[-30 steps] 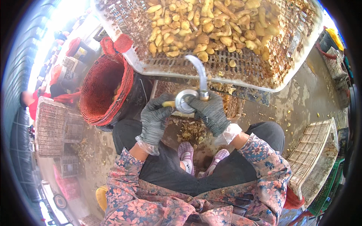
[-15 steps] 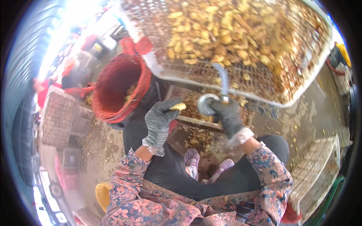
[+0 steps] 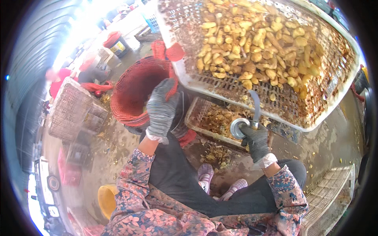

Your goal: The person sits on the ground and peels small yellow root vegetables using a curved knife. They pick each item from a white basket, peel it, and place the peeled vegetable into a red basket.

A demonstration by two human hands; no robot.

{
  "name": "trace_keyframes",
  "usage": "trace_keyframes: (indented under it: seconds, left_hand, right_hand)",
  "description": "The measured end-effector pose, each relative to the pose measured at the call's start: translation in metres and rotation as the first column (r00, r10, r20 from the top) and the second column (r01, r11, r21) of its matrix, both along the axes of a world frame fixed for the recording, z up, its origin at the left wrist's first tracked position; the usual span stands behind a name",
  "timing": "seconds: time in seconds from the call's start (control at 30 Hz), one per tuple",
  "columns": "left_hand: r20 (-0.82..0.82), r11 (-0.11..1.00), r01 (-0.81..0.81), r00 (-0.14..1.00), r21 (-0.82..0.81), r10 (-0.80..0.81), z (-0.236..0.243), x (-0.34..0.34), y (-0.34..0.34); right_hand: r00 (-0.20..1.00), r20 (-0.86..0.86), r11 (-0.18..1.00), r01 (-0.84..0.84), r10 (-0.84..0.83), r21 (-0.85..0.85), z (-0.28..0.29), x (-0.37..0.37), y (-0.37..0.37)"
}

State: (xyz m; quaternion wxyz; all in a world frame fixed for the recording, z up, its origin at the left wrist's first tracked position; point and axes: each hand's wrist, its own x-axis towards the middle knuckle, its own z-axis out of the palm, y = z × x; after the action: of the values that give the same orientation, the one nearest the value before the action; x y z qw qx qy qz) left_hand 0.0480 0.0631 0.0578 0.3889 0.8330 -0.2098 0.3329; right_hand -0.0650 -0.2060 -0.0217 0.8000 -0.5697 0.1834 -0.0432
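My left hand (image 3: 162, 108), in a grey knit glove, reaches over the near right rim of a dark bucket lined with a red mesh sack (image 3: 125, 92). Its fingers point into the sack, and the back of the hand hides whether they hold anything. In my right hand (image 3: 256, 142), also gloved, is a knife with a short curved blade (image 3: 255, 103) pointing up. A round, shiny metal piece (image 3: 238, 128) sits at that hand's thumb side; how it is attached does not show. Above the knife, a heap of yellow-brown knobbly root pieces (image 3: 258, 43) fills much of a white plastic crate (image 3: 189, 76).
A lower crate (image 3: 193, 118) with peelings and scraps stands under the big crate's near edge. More crates stand at left (image 3: 65, 110) and lower right (image 3: 328, 196). A yellow bucket (image 3: 107, 200) is beside my left leg. Scraps (image 3: 216, 155) lie on the wet floor before my feet.
My left hand has gone up to the red-lined bucket; the yellow piece it held no longer shows. My right hand keeps the knife, slightly lower right in view. The whole view has shifted.
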Motion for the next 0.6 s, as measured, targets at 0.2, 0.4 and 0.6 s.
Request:
trace_keyframes:
  seconds: [0.2, 0.4, 0.6]
  left_hand:
    - [-0.286, 0.959, 0.139, 0.956, 0.246, -0.065, -0.017, 0.02, -0.061]
    - [-0.28, 0.864, 0.082, 0.957, 0.496, 0.07, -0.026, 0.079, -0.103]
    - [-0.157, 0.815, -0.087, 0.964, 0.572, 0.213, -0.023, 0.131, -0.148]
  right_hand:
    - [0.995, 0.081, 0.988, -0.041, 0.053, -0.15, -0.021, -0.003, -0.005]
    - [0.967, -0.253, 1.0, -0.004, 0.007, 0.011, -0.008, -0.008, -0.009]
    - [0.966, -0.255, 0.994, -0.074, 0.051, -0.08, 0.011, -0.011, 0.004]
